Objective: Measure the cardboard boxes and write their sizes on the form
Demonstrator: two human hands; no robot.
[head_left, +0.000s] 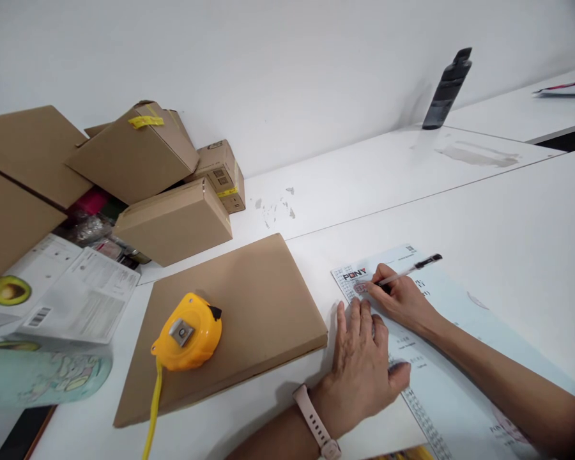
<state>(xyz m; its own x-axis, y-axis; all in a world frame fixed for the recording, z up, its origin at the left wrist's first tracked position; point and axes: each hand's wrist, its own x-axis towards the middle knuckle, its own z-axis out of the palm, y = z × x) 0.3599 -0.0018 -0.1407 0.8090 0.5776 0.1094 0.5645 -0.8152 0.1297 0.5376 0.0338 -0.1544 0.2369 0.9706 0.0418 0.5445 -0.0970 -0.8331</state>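
Observation:
Between the fingers of my right hand is a pen with a clear barrel and black cap end, its tip down at the printed logo on a light blue sheet. My left hand lies flat with fingers stretched, resting on the sheet's left edge; a pink watch strap is on that wrist. Left of it, a flat cardboard box lies on the white table. A yellow tape measure sits on this box, its yellow tape running off toward the near edge.
Several cardboard boxes are piled at the back left against the wall. A white printed carton with an avocado picture and a mint-green patterned object stand at the left. Far right, a dark bottle stands near the wall.

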